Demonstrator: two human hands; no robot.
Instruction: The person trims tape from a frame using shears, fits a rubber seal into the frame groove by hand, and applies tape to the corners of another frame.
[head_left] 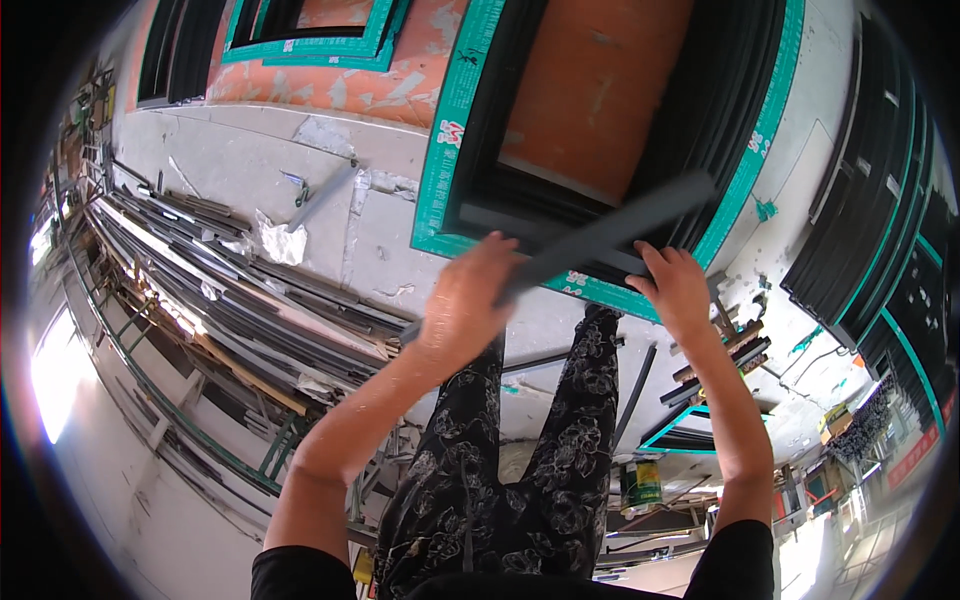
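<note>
1. Dark grey and matt, a long flat strip (610,232) runs slantwise from low left to upper right, blurred along its length; its lower end shows below the left hand.
2. The left hand (466,302) is curled shut around the strip near its lower part, fingers wrapped over the top.
3. The right hand (677,287) lies with fingers spread on the lower rail of a black window frame (480,130), just under the strip; whether it grips anything I cannot tell, as the fingertips merge with the dark rail.
4. The frame is edged in teal protective film (441,160) with printed marks, and its opening shows a rough orange surface.
5. Under it lies a grey concrete floor (250,170), scuffed and littered with crumpled white scraps.
6. To the left, a stack of long metal profiles (230,290), silvery and dark, bends with the lens.
7. More black frames (880,220) stand at the right, cut off by the picture's rim.
8. Black floral-patterned trousers (520,470) fill the lower middle.
</note>
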